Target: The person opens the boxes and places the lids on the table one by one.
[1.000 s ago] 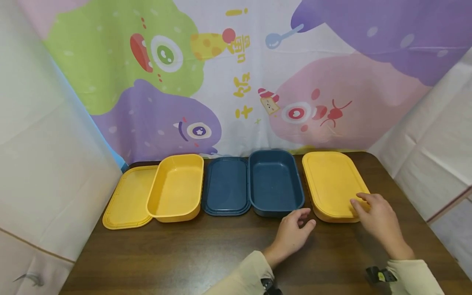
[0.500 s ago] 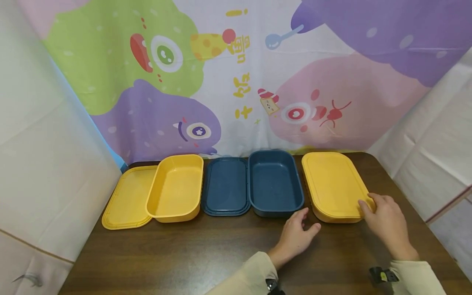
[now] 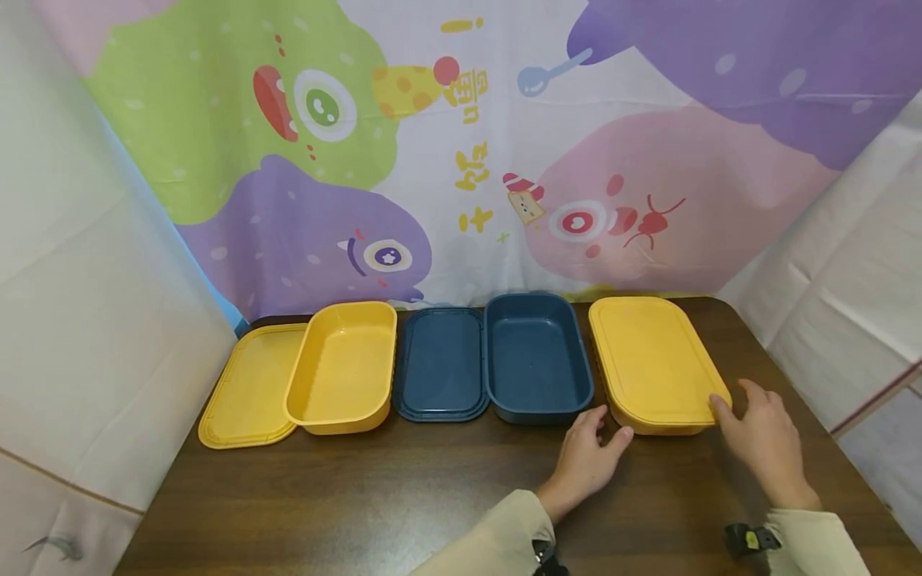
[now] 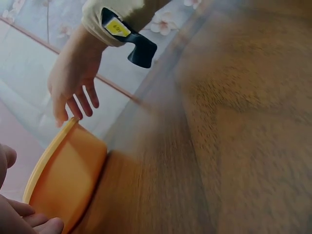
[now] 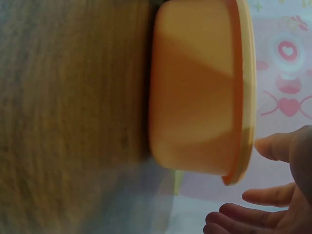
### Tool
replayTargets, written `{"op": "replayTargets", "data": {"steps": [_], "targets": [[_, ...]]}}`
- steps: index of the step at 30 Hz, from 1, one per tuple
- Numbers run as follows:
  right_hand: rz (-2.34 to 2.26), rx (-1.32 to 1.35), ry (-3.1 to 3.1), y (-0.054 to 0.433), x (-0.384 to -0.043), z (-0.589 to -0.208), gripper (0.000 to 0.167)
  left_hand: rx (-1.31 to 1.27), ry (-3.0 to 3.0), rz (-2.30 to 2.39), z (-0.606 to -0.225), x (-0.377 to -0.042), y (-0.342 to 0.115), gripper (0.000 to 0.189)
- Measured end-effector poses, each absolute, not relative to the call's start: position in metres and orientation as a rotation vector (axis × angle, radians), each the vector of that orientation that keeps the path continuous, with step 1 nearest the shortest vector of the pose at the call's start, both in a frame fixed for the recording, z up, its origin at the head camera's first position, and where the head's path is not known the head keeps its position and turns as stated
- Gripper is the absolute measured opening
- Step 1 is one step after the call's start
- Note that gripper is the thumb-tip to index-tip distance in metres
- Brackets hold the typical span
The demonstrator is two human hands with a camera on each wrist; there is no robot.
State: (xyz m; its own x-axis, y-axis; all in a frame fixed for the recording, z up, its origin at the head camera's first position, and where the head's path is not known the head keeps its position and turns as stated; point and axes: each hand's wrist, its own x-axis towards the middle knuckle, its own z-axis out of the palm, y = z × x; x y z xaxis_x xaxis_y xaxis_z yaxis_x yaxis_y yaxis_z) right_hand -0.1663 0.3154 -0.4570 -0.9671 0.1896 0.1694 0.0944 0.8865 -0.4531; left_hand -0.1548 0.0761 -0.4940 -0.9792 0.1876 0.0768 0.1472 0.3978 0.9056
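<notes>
A yellow box with its yellow lid on stands at the right of the table. The right hand is at its front right corner, thumb tip at the lid's rim and fingers spread off the side. In the right wrist view, a gap shows between those fingers and the box wall. My left hand is in front of the box's front left corner, fingers relaxed and holding nothing. Just left of the box is an uncovered dark blue box; its bottom shows bare.
A dark blue lid lies left of the blue box. Farther left stand an uncovered yellow box and a yellow lid, partly under or behind that box. A printed cloth hangs behind the brown table.
The right hand has slid rightward off the lid's top to its corner edge. My left hand has shifted slightly right toward the covered yellow box. The boxes look unmoved.
</notes>
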Motion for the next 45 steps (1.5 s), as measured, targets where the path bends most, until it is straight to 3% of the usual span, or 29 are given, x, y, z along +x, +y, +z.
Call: {"op": "replayTargets", "data": {"steps": [18,33,45], "targets": [[1.240,-0.502,-2.833,0.328,-0.175,-0.478,0.077,0.188,2.514,1.830,-0.495,-0.155,0.093,0.041],[1.496,-0.633,-2.671,0.320,-0.181,-0.483,0.069,-0.219,2.096,2.216,-0.492,-0.162,0.111,0.015],[1.564,-0.686,-2.538,0.314,-0.182,-0.484,0.059,-0.313,1.873,2.395,-0.488,-0.163,0.115,0.011]]}}
